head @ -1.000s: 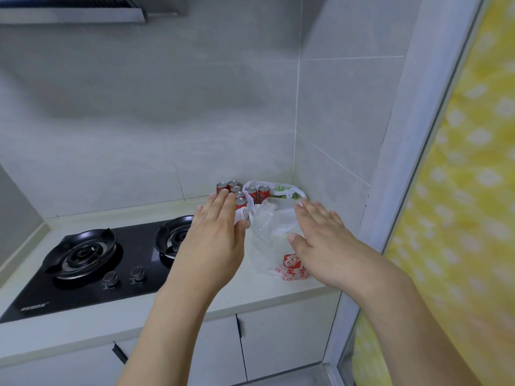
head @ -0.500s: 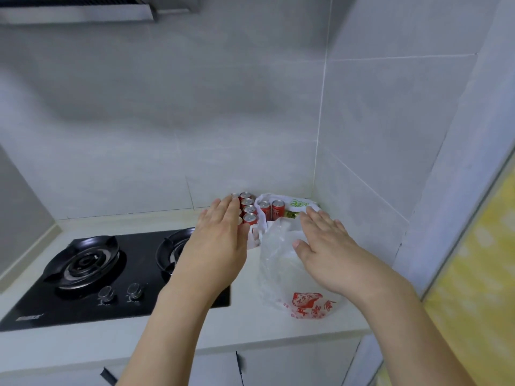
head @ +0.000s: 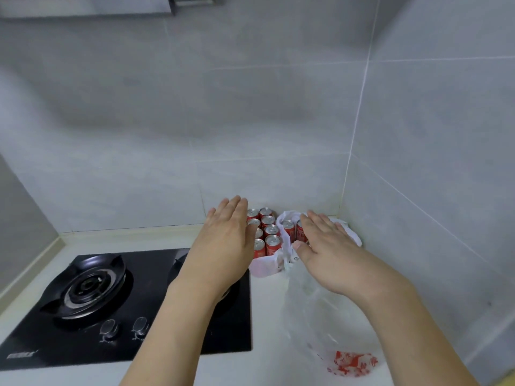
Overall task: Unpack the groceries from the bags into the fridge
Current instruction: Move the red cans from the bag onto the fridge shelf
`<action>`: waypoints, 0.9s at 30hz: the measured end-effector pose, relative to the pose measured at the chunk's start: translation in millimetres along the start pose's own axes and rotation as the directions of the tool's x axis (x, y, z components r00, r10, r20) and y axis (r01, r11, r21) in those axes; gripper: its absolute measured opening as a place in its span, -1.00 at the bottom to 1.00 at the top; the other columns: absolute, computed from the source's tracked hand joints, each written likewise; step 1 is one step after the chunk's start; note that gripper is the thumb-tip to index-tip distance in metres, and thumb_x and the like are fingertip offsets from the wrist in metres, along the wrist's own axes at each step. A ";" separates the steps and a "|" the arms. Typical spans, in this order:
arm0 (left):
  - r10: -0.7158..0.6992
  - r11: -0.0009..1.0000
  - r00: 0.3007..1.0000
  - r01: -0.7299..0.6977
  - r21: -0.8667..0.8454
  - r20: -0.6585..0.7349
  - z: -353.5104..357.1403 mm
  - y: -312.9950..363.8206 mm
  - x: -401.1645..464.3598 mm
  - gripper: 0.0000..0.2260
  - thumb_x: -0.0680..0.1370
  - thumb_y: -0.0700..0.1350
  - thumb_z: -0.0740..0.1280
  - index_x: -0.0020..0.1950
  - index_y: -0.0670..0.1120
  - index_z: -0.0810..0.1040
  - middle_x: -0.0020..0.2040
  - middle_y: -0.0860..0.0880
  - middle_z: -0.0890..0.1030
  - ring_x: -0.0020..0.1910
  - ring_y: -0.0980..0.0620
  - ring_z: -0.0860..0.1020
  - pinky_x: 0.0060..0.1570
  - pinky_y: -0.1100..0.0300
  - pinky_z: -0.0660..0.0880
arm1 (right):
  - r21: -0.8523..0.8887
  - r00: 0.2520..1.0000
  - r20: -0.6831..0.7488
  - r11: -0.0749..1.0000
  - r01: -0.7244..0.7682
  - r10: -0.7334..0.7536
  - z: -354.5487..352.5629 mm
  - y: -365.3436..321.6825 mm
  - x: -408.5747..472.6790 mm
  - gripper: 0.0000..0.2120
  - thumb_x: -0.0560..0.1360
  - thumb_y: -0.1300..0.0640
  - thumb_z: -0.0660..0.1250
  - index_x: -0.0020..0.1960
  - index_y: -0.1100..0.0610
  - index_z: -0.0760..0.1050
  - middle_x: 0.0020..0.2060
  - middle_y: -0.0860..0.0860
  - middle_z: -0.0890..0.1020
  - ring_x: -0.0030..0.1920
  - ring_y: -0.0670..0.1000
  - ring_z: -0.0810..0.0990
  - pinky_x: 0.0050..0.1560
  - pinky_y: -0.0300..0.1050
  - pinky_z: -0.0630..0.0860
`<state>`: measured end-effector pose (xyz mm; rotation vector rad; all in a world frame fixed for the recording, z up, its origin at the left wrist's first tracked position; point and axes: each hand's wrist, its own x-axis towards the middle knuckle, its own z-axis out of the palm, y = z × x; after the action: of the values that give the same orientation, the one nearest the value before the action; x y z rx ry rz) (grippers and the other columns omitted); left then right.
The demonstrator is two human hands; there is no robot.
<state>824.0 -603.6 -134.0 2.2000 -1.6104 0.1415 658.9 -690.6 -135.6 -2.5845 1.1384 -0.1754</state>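
Note:
Several red drink cans [head: 269, 233] stand upright in an opened white plastic bag [head: 264, 267] in the counter's back right corner. A second white bag [head: 352, 235] beside it holds more red cans [head: 288, 228]. In front lies a clear plastic bag [head: 315, 313] with a red print. My left hand [head: 225, 246] hovers with straight fingers over the left side of the cans, hiding some. My right hand [head: 323, 246] reaches with flat fingers over the second bag. Neither hand holds anything.
A black two-burner gas hob [head: 92, 291] with two knobs fills the counter's left half. Grey tiled walls close the corner behind and to the right. The white countertop [head: 267, 316] runs between hob and bags. A range hood edge [head: 83, 6] hangs top left.
Both hands have moved forward toward the corner, now reaching over the cans and bags. The view has swung left and closer; the yellow curtain at the right has dropped out of sight.

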 end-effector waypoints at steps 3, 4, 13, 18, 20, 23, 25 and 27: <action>-0.005 1.000 1.000 0.005 -0.003 0.005 2.5 -15.2 17.9 -0.54 0.68 -0.02 0.04 0.56 -0.15 0.13 0.57 -0.08 0.17 0.55 -0.03 0.07 0.51 0.07 -0.04 | -0.004 1.000 0.010 1.000 -0.006 0.006 1.5 -2.9 23.9 -0.45 0.67 0.00 -0.06 0.59 0.09 -0.15 0.57 0.00 -0.16 0.56 -0.04 -0.21 0.52 -0.09 -0.23; -0.007 1.000 1.000 0.007 -0.008 0.009 3.6 -18.2 23.5 -0.54 0.68 -0.02 0.04 0.56 -0.14 0.12 0.57 -0.07 0.16 0.56 -0.03 0.05 0.52 0.07 -0.05 | -0.003 1.000 0.008 1.000 -0.004 0.004 1.5 -2.6 30.7 -0.45 0.67 0.00 -0.06 0.59 0.09 -0.15 0.57 0.00 -0.16 0.55 -0.04 -0.21 0.53 -0.09 -0.23; -0.040 0.999 0.998 0.040 -0.006 0.049 34.5 -23.4 74.6 -0.54 0.69 -0.02 0.04 0.56 -0.15 0.12 0.57 -0.06 0.17 0.55 -0.01 0.07 0.50 0.10 -0.05 | -0.012 0.998 0.067 1.000 0.009 -0.009 6.6 27.2 90.5 -0.45 0.67 0.02 -0.07 0.59 0.08 -0.18 0.57 -0.02 -0.18 0.55 -0.05 -0.23 0.51 -0.11 -0.26; -0.093 0.996 0.995 0.093 0.014 0.046 50.8 -28.2 105.1 -0.51 0.68 0.02 0.04 0.58 -0.12 0.09 0.58 -0.04 0.15 0.57 0.00 0.04 0.53 0.08 -0.07 | -0.019 0.995 0.090 0.999 0.048 -0.046 10.1 50.9 129.9 -0.45 0.67 0.01 -0.08 0.59 0.08 -0.18 0.57 -0.01 -0.18 0.55 -0.04 -0.23 0.52 -0.08 -0.25; -0.104 0.995 0.993 0.103 0.019 0.063 60.3 -32.0 113.9 -0.51 0.68 0.03 0.05 0.58 -0.12 0.09 0.58 -0.04 0.15 0.57 -0.01 0.04 0.53 0.07 -0.07 | -0.012 0.992 0.111 0.998 0.054 -0.052 16.4 58.9 144.1 -0.44 0.66 0.00 -0.06 0.59 0.07 -0.17 0.57 -0.01 -0.17 0.56 -0.03 -0.21 0.52 -0.07 -0.24; -0.129 0.992 0.984 0.126 0.033 0.124 75.4 -41.6 120.8 -0.50 0.68 0.05 0.04 0.58 -0.10 0.08 0.58 -0.02 0.15 0.57 0.00 0.05 0.53 0.08 -0.06 | -0.012 0.983 0.177 0.999 0.053 -0.050 30.7 69.0 161.2 -0.41 0.65 -0.03 -0.02 0.59 0.06 -0.17 0.57 -0.01 -0.16 0.56 -0.01 -0.19 0.54 -0.03 -0.21; -0.149 0.988 0.979 0.143 0.054 0.136 83.0 -50.3 126.2 -0.50 0.68 0.04 0.05 0.58 -0.09 0.09 0.57 -0.01 0.17 0.55 0.00 0.09 0.52 0.08 -0.04 | -0.002 0.976 0.210 0.999 0.053 -0.051 39.7 74.1 172.2 -0.40 0.64 -0.05 0.00 0.59 0.07 -0.15 0.58 0.00 -0.11 0.56 0.01 -0.14 0.54 -0.01 -0.16; -0.161 0.986 0.977 0.153 0.063 0.142 89.5 -58.7 133.4 -0.51 0.68 0.03 0.05 0.58 -0.09 0.10 0.57 -0.01 0.19 0.54 -0.01 0.12 0.52 0.09 -0.02 | 0.017 0.975 0.218 0.999 0.043 -0.046 47.3 78.3 182.9 -0.41 0.63 -0.06 0.02 0.59 0.08 -0.08 0.57 0.02 0.00 0.56 0.06 -0.01 0.53 0.00 0.00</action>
<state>908.5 -741.8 -188.8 2.4170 -1.5141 -0.0252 739.0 -864.1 -208.5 -2.5445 0.9980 0.0900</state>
